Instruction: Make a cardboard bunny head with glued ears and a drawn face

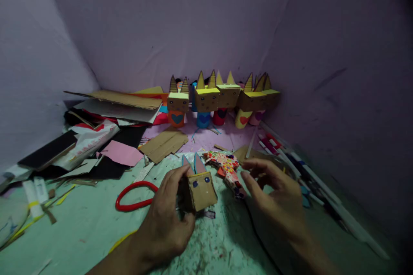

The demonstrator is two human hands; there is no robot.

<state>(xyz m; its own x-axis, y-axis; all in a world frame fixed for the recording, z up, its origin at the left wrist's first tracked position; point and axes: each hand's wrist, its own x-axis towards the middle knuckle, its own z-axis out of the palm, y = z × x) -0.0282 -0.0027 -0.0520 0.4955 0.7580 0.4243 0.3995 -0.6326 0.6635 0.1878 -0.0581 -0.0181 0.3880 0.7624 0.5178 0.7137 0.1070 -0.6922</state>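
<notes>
My left hand (169, 217) grips a small cardboard box head (204, 193) by its left side. The box has two drawn dark-blue eyes on its front and two pointed ears with blue edges on top. My right hand (274, 200) is held over the table on the right, fingers curved and apart, with nothing in it. Close to its fingertips lies a flower-patterned glue gun (227, 165) with a black cord (254, 227) running toward me. Scissors with a red handle (135, 195) lie left of my left hand, their blades hidden.
Several finished cat-like figures with cardboard heads (206, 99) stand along the back wall. Cardboard sheets (129, 99), pink paper (121, 153) and a loose cardboard piece (164, 144) lie to the left. Markers (274, 142) and long white sticks (342, 210) line the right wall.
</notes>
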